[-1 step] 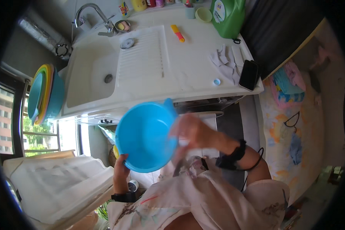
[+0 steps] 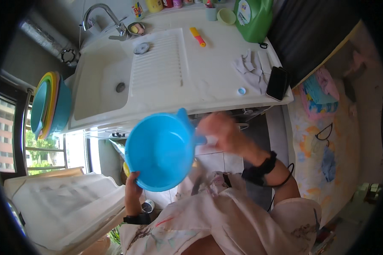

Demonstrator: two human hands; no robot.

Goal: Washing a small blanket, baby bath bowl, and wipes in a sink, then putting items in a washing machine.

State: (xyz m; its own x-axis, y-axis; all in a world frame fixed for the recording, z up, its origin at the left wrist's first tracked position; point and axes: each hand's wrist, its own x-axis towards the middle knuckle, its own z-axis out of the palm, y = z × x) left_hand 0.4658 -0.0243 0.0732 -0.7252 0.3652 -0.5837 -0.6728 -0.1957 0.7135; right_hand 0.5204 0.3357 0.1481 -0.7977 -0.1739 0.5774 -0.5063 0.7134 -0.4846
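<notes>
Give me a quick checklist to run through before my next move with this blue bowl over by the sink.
1. Left hand grips the blue bowl by its lower rim: ok.
2. Right hand at the bowl's far edge: it is blurred, so firm grip: cannot tell.
3. Bowl interior free of contents: ok, nothing shows inside.
4. Sink basin free of dishes: ok.
5. Ribbed draining board free: ok, only a small round plug at its corner.
6. Black phone safely on the counter: not ok, it lies at the counter's edge.

Right hand (image 2: 220, 132) blurred, perhaps gripping.
</notes>
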